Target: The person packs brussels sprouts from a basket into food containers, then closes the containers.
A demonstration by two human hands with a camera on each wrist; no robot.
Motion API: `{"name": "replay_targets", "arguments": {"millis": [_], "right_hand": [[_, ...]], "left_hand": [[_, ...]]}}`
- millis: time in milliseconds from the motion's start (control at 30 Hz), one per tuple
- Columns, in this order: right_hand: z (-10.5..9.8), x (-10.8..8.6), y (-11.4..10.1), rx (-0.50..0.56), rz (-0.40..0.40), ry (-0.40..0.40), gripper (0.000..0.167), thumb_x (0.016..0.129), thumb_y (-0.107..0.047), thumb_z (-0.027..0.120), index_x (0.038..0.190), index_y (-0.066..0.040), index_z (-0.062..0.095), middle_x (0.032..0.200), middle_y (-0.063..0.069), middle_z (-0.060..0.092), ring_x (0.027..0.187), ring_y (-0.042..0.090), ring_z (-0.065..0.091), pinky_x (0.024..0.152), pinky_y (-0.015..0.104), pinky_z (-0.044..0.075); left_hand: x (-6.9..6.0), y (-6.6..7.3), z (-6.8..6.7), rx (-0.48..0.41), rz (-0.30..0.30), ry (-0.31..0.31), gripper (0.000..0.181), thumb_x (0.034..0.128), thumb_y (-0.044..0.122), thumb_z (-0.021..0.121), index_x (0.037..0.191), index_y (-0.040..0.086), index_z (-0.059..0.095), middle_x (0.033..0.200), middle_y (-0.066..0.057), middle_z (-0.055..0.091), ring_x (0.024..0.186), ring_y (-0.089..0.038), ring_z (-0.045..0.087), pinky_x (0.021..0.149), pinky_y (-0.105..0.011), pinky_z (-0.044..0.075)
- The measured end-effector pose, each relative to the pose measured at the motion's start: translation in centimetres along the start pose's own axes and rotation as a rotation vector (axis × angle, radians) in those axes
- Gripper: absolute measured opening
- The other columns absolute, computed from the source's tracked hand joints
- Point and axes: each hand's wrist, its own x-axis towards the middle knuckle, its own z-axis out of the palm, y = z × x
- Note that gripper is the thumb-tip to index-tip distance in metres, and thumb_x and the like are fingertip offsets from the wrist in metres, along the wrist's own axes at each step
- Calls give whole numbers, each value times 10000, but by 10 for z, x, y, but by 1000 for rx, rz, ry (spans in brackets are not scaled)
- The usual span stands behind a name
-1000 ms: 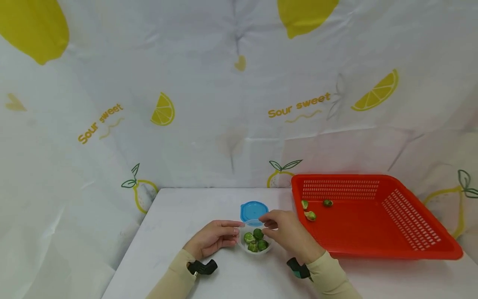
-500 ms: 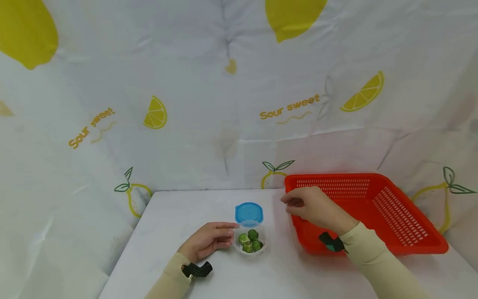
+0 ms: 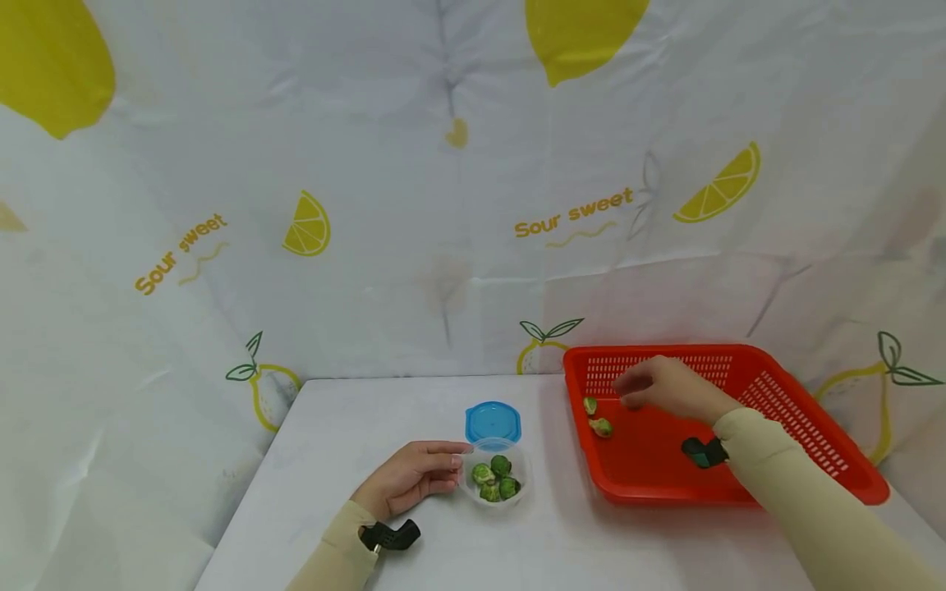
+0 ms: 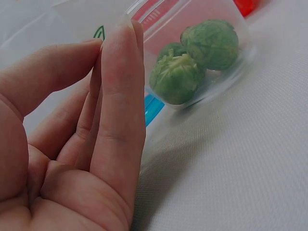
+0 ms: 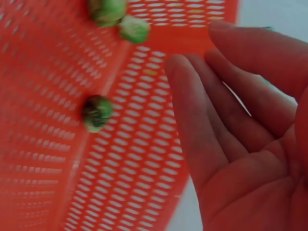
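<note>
Nearest to me are two tan sleeves (image 3: 336, 546), each with a small black wrist piece (image 3: 392, 535) at its end. My left hand (image 3: 409, 478) rests on the white tabletop (image 3: 414, 410), its fingers mostly straight, with the tips at the side of a clear cup (image 3: 526, 472). The cup stands upright, and four green sprouts (image 3: 508, 487) sit close together inside it. (From far away they look like tiny cabbages to me.) Just behind the cup lies a blue lid (image 3: 493, 423), flat on the tabletop. Over on the right is a big red basket (image 3: 650, 494) with lots of little holes in its sides. My right hand (image 3: 668, 387) is over the left part of the basket, and its thumb and fingers are spread apart with nothing between them. Two loose sprouts (image 3: 602, 428) lie by the left wall of the basket, one a bit behind the other. My right wrist view is blurry, but it shows a third sprout (image 5: 96, 113) in there too, apart from those two and from my fingers. Farthest back hangs a white cloth (image 3: 384, 312) with yellow lemons and the words "Sour sweet" on it.
</note>
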Motion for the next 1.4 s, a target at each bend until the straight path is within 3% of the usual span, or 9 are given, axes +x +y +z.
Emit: {"name": "replay_targets", "arguments": {"millis": [267,533,833,1067,1400], "right_hand": [[10,18,18,18,35,-73,362,964,-215,823,1285,-57,773,1194,70,788,1085,233,698,1003,540,630],[19,28,22,35,-3,-151,296,945,-156,826,1212,-32,799,1114,66,806,1019,206,715,998,527,634],[27,34,19,34,-21,-176,265,931,-119,828,1176,-20,809,1065,62,804,972,189,711,942,464,651],[31,40,24,26,13,-184,244,924,-124,839,1157,-54,820,1024,27,796,943,181,693,917,422,652],[35,41,19,17,29,-174,250,904,-182,881,1128,-85,826,1015,15,785,947,191,672,940,436,642]], "left_hand": [[-1,1,0,3,1,10,490,1028,112,733,1495,7,625,1026,-3,777,876,-83,771,820,-213,653],[1,0,0,2,-1,4,496,1014,129,757,1484,21,640,1036,-12,780,887,-91,773,822,-215,654],[0,-1,-1,-10,1,11,501,1012,113,757,1487,16,635,1045,-20,780,886,-95,780,826,-220,656],[0,1,0,-11,0,17,481,1018,94,742,1481,14,640,1043,-21,779,881,-90,779,817,-221,658],[-2,2,3,-14,-2,20,453,1032,72,716,1477,19,647,1029,-10,784,872,-84,778,814,-217,657]]}}
